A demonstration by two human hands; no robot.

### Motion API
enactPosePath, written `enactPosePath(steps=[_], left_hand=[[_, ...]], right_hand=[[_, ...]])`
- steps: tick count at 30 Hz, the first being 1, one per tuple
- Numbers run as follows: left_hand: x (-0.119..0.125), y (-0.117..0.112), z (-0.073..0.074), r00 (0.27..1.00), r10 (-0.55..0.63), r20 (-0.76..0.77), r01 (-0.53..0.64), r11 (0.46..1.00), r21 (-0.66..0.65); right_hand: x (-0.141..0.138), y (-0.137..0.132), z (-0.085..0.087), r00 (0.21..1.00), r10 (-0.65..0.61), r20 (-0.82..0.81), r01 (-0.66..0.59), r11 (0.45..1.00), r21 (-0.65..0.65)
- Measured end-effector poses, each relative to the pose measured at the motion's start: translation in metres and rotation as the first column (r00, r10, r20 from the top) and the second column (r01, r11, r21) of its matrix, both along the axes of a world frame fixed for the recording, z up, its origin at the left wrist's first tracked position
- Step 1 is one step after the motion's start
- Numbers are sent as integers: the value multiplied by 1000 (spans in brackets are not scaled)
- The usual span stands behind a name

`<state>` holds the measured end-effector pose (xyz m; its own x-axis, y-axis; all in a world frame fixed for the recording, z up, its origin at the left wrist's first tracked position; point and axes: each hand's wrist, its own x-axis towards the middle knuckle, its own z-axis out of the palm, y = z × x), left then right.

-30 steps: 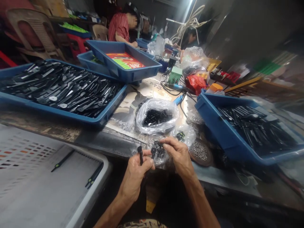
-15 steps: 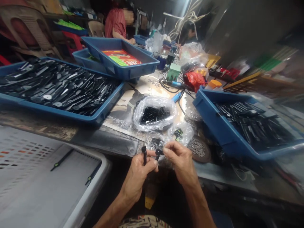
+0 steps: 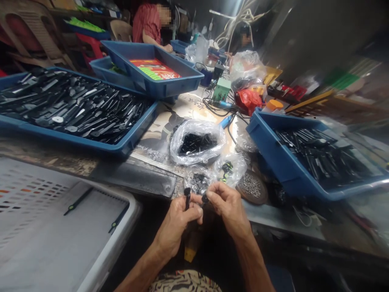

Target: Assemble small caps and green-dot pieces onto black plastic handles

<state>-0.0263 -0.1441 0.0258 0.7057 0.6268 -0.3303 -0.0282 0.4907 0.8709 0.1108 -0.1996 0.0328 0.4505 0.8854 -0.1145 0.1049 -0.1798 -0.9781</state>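
Fingers of the left hand [image 3: 178, 229] are curled shut around an upright black plastic piece [image 3: 187, 198], which pokes up just above the fist. The right hand [image 3: 227, 209] pinches a smaller black piece [image 3: 205, 198] between thumb and forefinger, its other fingers loosely bent. Since a moment ago the hands have drawn closer, so their fingertips almost meet, though the two pieces remain just apart. Directly beyond the hands lies a small clear plastic bag of black parts [image 3: 199, 180], with a second bag holding green-marked parts [image 3: 227, 172] beside it. To the near left, two black strips with green bands [image 3: 77, 200] lie on a white perforated crate [image 3: 39, 251]. To the right sits a round brown dish of tiny metal pins [image 3: 251, 187]. Farther out on the bench [image 3: 60, 164], a larger clear bag of black pieces [image 3: 196, 142] lies between a blue tray heaped with black plastic handles [image 3: 75, 140] on the left and a tilted blue tray [image 3: 282, 170] on the right. Beyond stand a green box [image 3: 221, 89] and a red bag [image 3: 247, 101]. At the far end sits a co-worker in a red shirt [image 3: 147, 24].
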Motion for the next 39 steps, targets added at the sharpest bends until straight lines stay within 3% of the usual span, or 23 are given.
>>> enactPosePath(steps=[3, 8, 13, 24, 31, 39], left_hand=[[0, 2, -2, 999, -39, -20, 39, 998, 41], [-6, 6, 0, 983, -153, -101, 175, 950, 258], [-9, 8, 6, 966, -255, 38, 237, 936, 260], [-7, 5, -10, 991, -132, -2, 130, 975, 181], [-7, 2, -9, 994, -106, -9, 107, 989, 98], [-7, -1, -12, 995, -57, -83, 73, 978, 198]], right_hand=[[-1, -1, -2, 999, -14, 37, 15, 1000, -10], [-1, -3, -8, 999, -44, 17, 44, 999, -6], [-3, -6, -5, 998, -67, -15, 67, 997, -30], [-11, -10, -8, 997, -53, -51, 54, 999, 5], [-12, -9, -10, 990, -40, -132, 42, 999, 16], [-11, -8, -11, 972, -12, -235, 15, 1000, 13]])
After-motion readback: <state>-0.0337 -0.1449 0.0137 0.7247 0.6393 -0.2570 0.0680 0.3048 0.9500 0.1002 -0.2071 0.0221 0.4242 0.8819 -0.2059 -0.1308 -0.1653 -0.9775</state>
